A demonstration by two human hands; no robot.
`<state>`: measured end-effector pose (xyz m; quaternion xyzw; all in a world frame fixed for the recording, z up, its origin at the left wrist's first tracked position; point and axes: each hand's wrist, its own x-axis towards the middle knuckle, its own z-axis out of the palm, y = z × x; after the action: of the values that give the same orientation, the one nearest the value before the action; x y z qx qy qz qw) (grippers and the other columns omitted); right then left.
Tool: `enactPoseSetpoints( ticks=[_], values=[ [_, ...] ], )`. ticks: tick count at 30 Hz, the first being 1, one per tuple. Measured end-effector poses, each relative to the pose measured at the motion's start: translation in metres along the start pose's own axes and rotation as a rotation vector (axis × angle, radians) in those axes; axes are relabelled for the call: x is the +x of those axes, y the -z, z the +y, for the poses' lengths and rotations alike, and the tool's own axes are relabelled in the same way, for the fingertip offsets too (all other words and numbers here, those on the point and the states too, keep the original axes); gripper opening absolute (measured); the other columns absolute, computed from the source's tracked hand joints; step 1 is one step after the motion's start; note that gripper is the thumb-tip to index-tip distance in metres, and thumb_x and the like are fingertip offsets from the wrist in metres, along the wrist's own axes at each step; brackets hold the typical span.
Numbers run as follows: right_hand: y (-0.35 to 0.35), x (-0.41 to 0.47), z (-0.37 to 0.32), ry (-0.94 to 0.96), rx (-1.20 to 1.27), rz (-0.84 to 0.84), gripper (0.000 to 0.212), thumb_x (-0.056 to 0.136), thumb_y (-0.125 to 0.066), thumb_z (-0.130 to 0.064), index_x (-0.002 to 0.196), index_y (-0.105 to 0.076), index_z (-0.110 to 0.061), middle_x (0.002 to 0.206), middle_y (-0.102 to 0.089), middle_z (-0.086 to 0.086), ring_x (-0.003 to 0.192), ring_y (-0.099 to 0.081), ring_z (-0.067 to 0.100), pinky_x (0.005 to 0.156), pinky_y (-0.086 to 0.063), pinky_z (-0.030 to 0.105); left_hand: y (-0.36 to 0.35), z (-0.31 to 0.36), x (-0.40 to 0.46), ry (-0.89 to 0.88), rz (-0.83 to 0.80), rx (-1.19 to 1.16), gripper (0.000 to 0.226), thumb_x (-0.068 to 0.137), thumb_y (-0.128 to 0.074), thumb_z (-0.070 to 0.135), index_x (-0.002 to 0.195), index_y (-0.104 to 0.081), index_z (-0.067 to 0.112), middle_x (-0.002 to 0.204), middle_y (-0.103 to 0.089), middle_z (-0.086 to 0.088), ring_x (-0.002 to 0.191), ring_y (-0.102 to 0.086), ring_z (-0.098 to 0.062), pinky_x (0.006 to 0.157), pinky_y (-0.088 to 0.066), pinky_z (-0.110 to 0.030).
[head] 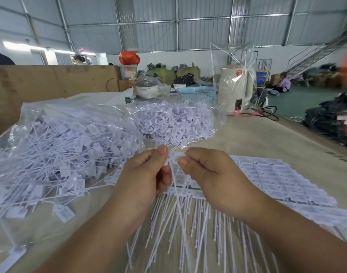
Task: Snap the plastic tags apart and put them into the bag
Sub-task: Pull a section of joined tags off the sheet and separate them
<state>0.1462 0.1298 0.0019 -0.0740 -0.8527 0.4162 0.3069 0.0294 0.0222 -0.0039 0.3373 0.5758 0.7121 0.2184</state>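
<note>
Both hands are raised close together over the worktop (267, 134), each grip closed tight on white plastic tags: the left hand (147, 174) pinches one tag (166, 163) between thumb and curled fingers, and the right hand (206, 170) pinches the joined strip (178, 174) just beside it, so the tags sit in the narrow gap between the two thumbs. Their thin tails hang down between the wrists. Whether the pinched tag is already free of the strip cannot be told, since the fingers cover the join and the plastic is blurred. Under the hands lies a sheet of joined tags (277, 180), its right end cut off by the frame edge. To the left, a clear bag (50, 154) holds a heap of loose separated tags, and a second clear bag (174, 121) behind the hands holds more.
</note>
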Motion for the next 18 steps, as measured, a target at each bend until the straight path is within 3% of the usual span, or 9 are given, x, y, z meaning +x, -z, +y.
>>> enactPoseSetpoints(
  ticks=[3,7,9,12,14,16,18],
  values=[
    [-0.008,0.001,-0.002,0.027,-0.022,0.054,0.039,0.099,-0.051,-0.03,0.064,-0.043,-0.014,0.053,-0.035,-0.009,0.051,-0.035,0.011,0.049,-0.033,0.038,-0.005,0.001,-0.003,-0.002,0.036,-0.062,0.038,0.078,-0.06,0.048,0.048,-0.062,0.026,0.047,-0.053,0.005,0.041,-0.046,-0.006,0.041,-0.041,-0.016],
    [0.01,0.005,-0.001,-0.025,0.098,0.243,0.039,0.1,-0.048,-0.032,0.065,-0.047,-0.014,0.049,-0.036,-0.012,0.042,-0.031,0.002,0.041,-0.029,0.015,0.031,0.005,0.012,0.17,0.286,-0.38,0.038,0.096,-0.055,0.033,0.062,-0.06,0.017,0.047,-0.046,0.007,0.037,-0.038,-0.006,0.035,-0.035,-0.018],
    [0.026,0.005,0.002,-0.038,0.196,0.267,0.038,0.099,-0.049,-0.035,0.07,-0.051,-0.009,0.049,-0.034,-0.012,0.044,-0.029,0.008,0.044,-0.027,0.021,0.05,0.008,0.02,0.181,0.325,-0.288,0.037,0.098,-0.054,0.034,0.064,-0.053,0.018,0.048,-0.044,0.005,0.038,-0.035,-0.007,0.036,-0.032,-0.019],
    [0.027,-0.001,0.005,-0.06,0.242,0.063,0.022,0.094,-0.053,-0.042,0.083,-0.059,-0.024,0.051,-0.038,-0.011,0.048,-0.029,0.016,0.044,-0.024,0.034,0.043,0.006,0.017,0.074,0.142,0.083,0.049,0.094,-0.054,0.043,0.049,-0.061,0.026,0.047,-0.048,0.005,0.041,-0.04,-0.009,0.044,-0.035,-0.024],
    [0.017,-0.006,0.004,-0.044,0.198,-0.101,0.011,0.092,-0.055,-0.046,0.089,-0.056,-0.035,0.052,-0.04,-0.011,0.049,-0.03,0.018,0.045,-0.026,0.035,0.026,0.006,0.003,0.018,-0.038,0.247,0.044,0.083,-0.053,0.058,0.052,-0.065,0.03,0.047,-0.051,0.006,0.042,-0.045,-0.007,0.043,-0.039,-0.019],
    [0.011,-0.01,0.004,-0.021,0.139,-0.2,0.012,0.09,-0.054,-0.046,0.091,-0.051,-0.035,0.052,-0.042,-0.012,0.048,-0.032,0.014,0.045,-0.026,0.03,0.013,0.007,-0.009,0.004,-0.167,0.295,0.044,0.072,-0.053,0.066,0.053,-0.063,0.028,0.046,-0.052,0.006,0.041,-0.045,-0.005,0.042,-0.038,-0.014],
    [0.008,-0.01,0.006,-0.012,0.082,-0.219,0.016,0.093,-0.054,-0.044,0.088,-0.048,-0.029,0.052,-0.043,-0.013,0.047,-0.032,0.009,0.047,-0.027,0.029,0.008,0.006,-0.014,0.014,-0.188,0.254,0.046,0.069,-0.053,0.068,0.051,-0.059,0.026,0.044,-0.05,0.005,0.04,-0.043,-0.006,0.042,-0.036,-0.014]
  ],
)
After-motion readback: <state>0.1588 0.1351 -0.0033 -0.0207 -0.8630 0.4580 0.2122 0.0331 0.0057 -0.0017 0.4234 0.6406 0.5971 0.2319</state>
